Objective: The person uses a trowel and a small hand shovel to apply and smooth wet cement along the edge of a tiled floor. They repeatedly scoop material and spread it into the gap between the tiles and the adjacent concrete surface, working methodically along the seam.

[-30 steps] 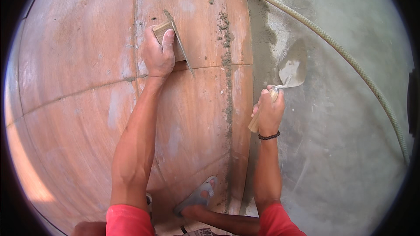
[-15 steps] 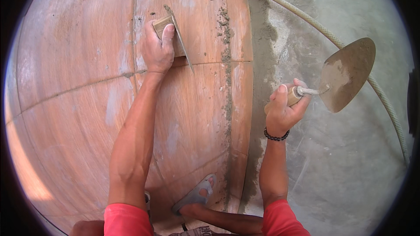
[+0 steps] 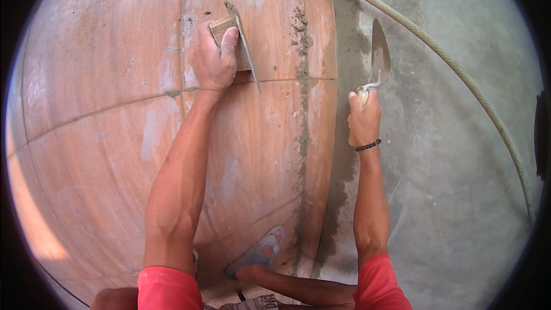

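Note:
My left hand (image 3: 215, 60) is closed around the wooden block handle of a plastering float (image 3: 227, 27). The float's thin flat plate stands nearly edge-on, tilted, with a bit of grey mortar at its top end. Over the edge of the wet mortar strip, my right hand (image 3: 364, 116) grips the wooden handle of a mason's trowel (image 3: 381, 51). The trowel's rounded metal blade points away from me and is turned partly on edge. Wood-look tiles (image 3: 258, 126) lie beneath my left hand, with crumbs of mortar (image 3: 302, 69) along a line near their right edge.
Grey concrete floor (image 3: 447, 195) spreads to the right of the tiles, with a darker mortar strip (image 3: 338, 155) along their edge. A pale braided hose (image 3: 459, 72) curves across the floor. My sandalled foot (image 3: 258, 255) rests on the tiles near the bottom.
My right hand has moved up and slightly left with the trowel, whose blade has swung from the right to point forward and turned more edge-on. The left hand's hold is unchanged.

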`<action>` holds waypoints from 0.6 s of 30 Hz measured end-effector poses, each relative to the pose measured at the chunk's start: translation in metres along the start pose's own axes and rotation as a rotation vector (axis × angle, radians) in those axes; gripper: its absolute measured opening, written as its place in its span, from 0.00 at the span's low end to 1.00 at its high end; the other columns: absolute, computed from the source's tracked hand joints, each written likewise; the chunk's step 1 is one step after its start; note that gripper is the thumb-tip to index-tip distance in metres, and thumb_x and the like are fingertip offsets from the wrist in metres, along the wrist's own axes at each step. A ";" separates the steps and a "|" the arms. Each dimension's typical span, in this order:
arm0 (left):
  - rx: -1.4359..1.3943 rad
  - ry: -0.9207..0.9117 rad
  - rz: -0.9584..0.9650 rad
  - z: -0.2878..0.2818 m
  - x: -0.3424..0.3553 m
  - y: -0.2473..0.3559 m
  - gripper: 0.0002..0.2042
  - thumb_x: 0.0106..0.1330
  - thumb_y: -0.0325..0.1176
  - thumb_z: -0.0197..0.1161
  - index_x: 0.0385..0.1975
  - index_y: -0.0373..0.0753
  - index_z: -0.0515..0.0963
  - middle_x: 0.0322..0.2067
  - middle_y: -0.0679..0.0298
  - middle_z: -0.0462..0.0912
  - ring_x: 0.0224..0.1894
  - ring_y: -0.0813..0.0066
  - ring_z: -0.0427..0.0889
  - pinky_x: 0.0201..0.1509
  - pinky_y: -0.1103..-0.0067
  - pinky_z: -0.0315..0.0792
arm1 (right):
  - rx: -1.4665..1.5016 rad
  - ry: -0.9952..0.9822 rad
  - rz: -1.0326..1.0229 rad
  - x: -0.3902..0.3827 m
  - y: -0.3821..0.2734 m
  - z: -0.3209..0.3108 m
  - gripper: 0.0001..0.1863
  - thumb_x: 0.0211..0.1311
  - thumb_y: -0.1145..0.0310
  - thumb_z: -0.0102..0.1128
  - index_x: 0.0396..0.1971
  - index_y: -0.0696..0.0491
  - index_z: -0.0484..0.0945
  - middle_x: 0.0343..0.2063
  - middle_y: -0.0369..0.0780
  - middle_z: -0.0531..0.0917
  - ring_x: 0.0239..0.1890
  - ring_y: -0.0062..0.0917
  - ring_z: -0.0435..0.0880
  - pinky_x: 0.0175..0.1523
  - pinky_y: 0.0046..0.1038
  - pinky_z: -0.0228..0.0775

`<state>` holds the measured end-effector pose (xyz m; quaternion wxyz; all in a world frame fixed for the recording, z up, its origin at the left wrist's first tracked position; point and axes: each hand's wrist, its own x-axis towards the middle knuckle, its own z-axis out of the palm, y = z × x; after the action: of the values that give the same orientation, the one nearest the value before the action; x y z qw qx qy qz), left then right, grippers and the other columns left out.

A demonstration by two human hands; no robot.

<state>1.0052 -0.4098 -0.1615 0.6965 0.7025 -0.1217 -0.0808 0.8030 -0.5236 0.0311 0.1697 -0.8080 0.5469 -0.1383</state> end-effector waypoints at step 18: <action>0.003 -0.012 -0.019 -0.001 -0.001 0.002 0.27 0.67 0.57 0.53 0.48 0.35 0.69 0.32 0.48 0.83 0.36 0.47 0.83 0.39 0.62 0.74 | -0.070 -0.065 -0.079 -0.001 0.000 -0.018 0.14 0.65 0.70 0.55 0.45 0.61 0.69 0.22 0.37 0.76 0.16 0.15 0.71 0.21 0.21 0.63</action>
<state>1.0047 -0.4089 -0.1599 0.6940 0.7041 -0.1192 -0.0916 0.7953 -0.5248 0.0476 0.1534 -0.8384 0.5135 -0.0994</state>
